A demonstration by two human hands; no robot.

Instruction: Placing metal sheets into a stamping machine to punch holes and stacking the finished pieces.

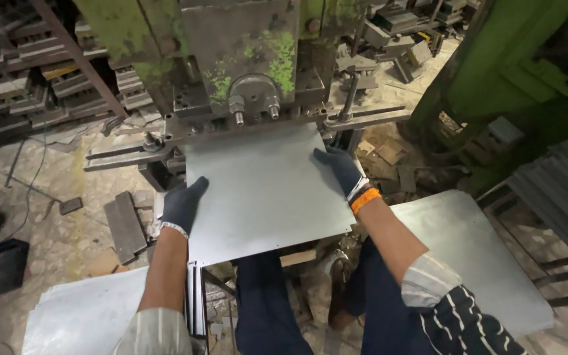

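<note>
Head view: left hand [183, 206], right hand [340, 168] grip sheet [264, 190]; press [244, 59] behind.

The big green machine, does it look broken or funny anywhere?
The press has green paint flaking off in patches, leaving bare grey metal. Scraps of metal lie scattered on the dirty floor. The metal sheet held by both gloved hands looks flat and undamaged.

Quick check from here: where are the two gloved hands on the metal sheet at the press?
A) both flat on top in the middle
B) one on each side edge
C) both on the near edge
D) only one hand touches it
B: the left hand grips the left edge of the metal sheet, the right hand the right edge.
</note>
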